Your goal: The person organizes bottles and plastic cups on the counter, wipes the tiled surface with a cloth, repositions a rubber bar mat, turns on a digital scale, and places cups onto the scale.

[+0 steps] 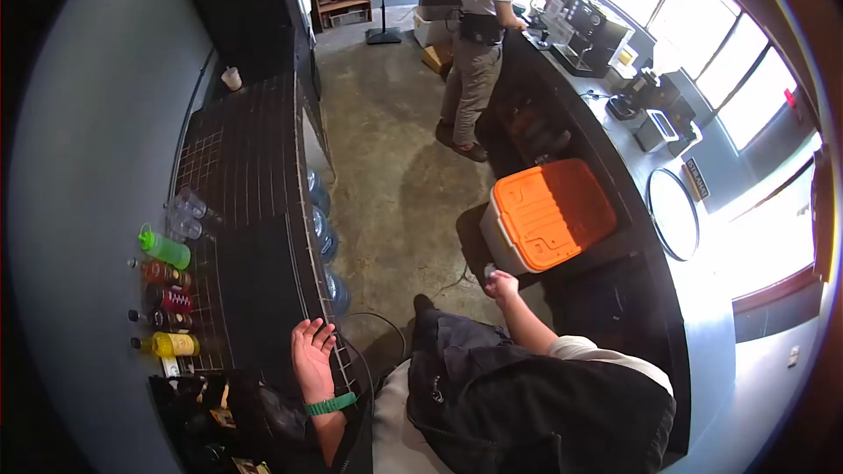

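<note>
My left hand [313, 358], with a green band at the wrist, is raised beside the edge of the dark tiled counter [250, 132]. Its fingers are spread, palm up, and nothing lies in them. Lower right of centre, my right hand [502, 287] is closed around a small whitish thing [490, 271], too small to name. That hand is just in front of a white storage box [505, 241] with an orange lid [553, 215]. Whether it touches the box I cannot tell.
Another person [479, 44] stands at the right counter near a coffee machine [593, 35]. Blue water jugs [323, 233] line the left counter, with a cable on the floor nearby. Several bottles [171, 344] and glasses stand along the left wall. A round tray [673, 215] lies on the right counter.
</note>
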Demonstrator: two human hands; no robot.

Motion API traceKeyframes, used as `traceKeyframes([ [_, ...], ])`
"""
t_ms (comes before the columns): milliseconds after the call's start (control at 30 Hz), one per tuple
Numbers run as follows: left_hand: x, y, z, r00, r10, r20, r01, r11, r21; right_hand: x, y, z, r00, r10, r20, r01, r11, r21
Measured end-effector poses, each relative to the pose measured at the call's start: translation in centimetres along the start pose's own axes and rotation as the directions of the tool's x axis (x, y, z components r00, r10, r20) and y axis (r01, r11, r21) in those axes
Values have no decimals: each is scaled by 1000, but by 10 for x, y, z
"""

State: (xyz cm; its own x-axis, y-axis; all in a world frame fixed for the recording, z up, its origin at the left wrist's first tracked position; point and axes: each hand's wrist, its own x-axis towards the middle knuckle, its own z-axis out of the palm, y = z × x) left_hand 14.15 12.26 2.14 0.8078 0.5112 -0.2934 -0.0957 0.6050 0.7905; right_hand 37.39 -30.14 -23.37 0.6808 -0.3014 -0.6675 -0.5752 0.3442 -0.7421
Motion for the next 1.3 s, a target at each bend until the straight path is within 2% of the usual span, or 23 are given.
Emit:
traceKeyframes([
  [100, 18, -5, 4, 999, -26, -21, 27, 999, 42, 86, -49, -36, 980, -135, -145, 167, 957, 235],
  [133, 25, -4, 8, 999, -25, -42, 28, 997, 68, 132, -88, -70, 991, -105, -85, 104, 994, -14],
  [167, 35, -6, 9, 999, -21, -44, 24, 997, 77, 178, -112, -81, 929, -211, -303, 287, 929, 233],
  [200, 47, -11, 8, 996, -8, -93, 19, 993, 115, 251, -128, -104, 826, -390, -407, 458, 886, 80],
  [233, 59, -17, 7, 990, 6, -141, 16, 988, 153, 306, -168, -145, 835, -464, -297, 507, 858, 86],
  [267, 72, -25, 5, 984, 15, -179, 19, 982, 187, 265, -243, -139, 860, -314, -401, 410, 895, 177],
  [300, 86, -34, 4, 982, 18, -187, 18, 982, 188, 280, -286, -148, 823, -390, -413, 504, 837, 215],
  [367, 107, -53, 3, 936, 13, -353, 119, 929, 349, 347, -361, -192, 811, -354, -465, 534, 772, 344],
  [433, 126, -80, -2, 912, -13, -411, 204, 882, 425, 381, -436, -210, 737, -161, -656, 574, 662, 482],
  [500, 132, -103, -7, 885, -60, -462, 323, 794, 516, 419, -482, -253, 719, -183, -671, 584, 683, 439],
  [567, 135, -120, -11, 870, -214, -444, 455, 695, 556, 457, -517, -282, 708, -260, -657, 612, 690, 387],
  [700, 141, -128, -46, 811, -392, -435, 580, 433, 690, 489, -544, -301, 655, -202, -728, 658, 626, 418],
  [767, 150, -124, -48, 787, -416, -455, 600, 350, 719, 497, -552, -302, 635, -190, -749, 671, 616, 412],
  [833, 154, -127, -49, 759, -436, -483, 623, 270, 734, 507, -557, -308, 669, -51, -742, 616, 596, 515],
  [933, 165, -119, -54, 793, -411, -450, 576, 262, 774, 519, -534, -308, 613, -160, -774, 646, 664, 375],
  [1067, 151, -118, -23, 873, -291, -391, 483, 411, 773, 486, -466, -287, 540, -608, -582, 756, 654, 18],
  [1100, 143, -119, -17, 878, -259, -402, 478, 461, 748, 440, -435, -223, 527, -674, -517, 754, 652, -80],
  [1133, 133, -116, -10, 915, -229, -332, 403, 518, 754, 394, -397, -183, 597, -765, -242, 727, 644, -240],
  [1167, 123, -113, -5, 946, -183, -269, 325, 572, 753, 391, -340, -149, 611, -781, -131, 773, 624, -115],
  [1200, 113, -110, -5, 957, -140, -253, 283, 641, 714, 414, -268, -142, 670, -736, 96, 722, 616, -314],
  [1233, 98, -104, -6, 963, -92, -253, 243, 702, 670, 352, -213, -88, 721, -618, 315, 692, 617, -374],
  [1267, 80, -93, -3, 971, -22, -239, 174, 749, 639, 306, -148, -34, 847, -427, 316, 528, 744, -410],
  [1300, 62, -80, 1, 970, 56, -238, 104, 788, 607, 312, -67, -17, 806, -163, 569, 568, 481, -668],
])
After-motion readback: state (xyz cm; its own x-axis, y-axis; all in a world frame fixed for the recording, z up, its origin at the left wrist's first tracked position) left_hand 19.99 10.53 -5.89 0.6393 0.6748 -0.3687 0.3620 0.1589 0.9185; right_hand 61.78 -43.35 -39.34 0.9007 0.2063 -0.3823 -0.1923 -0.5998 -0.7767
